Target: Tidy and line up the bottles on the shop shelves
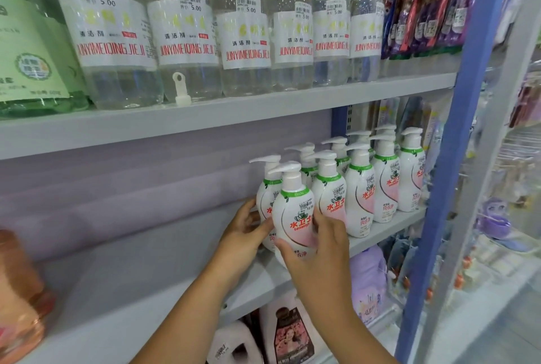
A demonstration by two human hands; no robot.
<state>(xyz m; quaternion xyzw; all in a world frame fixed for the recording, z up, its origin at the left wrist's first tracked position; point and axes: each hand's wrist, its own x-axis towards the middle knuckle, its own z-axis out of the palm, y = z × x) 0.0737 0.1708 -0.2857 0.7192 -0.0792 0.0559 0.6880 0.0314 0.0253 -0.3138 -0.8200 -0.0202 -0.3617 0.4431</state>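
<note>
Packaged toothbrushes (421,6) hang right of the blue upright (456,141), purple pouch (369,281) below

Clear btls (181,32): "JUNYIMEIQINGJIEJI", 5.00; pump btl (294,217): "seaways".

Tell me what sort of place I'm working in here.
Most likely a small shop aisle: price stickers on the clear bottles, matching pump bottles in rows, and metal shelves of packaged goods.
</note>
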